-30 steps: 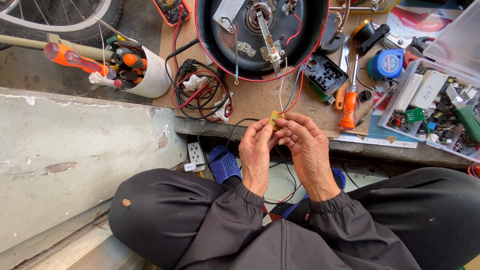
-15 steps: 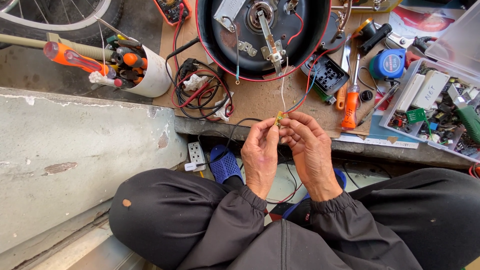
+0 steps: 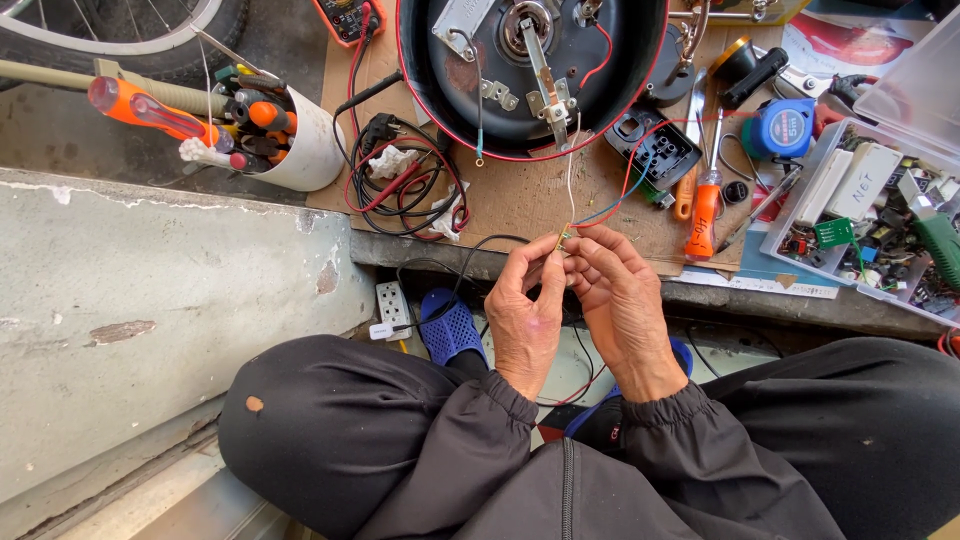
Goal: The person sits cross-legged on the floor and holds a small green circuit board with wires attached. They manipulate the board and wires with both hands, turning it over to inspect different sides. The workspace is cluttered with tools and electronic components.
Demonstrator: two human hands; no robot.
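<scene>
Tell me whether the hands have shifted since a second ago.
No real shift: the left hand and right hand pinch the small component at the cardboard's near edge, as before.

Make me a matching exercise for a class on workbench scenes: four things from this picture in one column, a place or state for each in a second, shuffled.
Things:
1. small part on thin wires
2. orange-handled screwdriver
3. white cup of tools
4. blue tape measure

Places or states:
A. lying flat on the cardboard, right of the hands
B. beside the clear parts box
C. pinched between the fingertips of the left hand and right hand
D. tipped over at the left, handles sticking out

Pairs: 1-C, 2-A, 3-D, 4-B
</scene>
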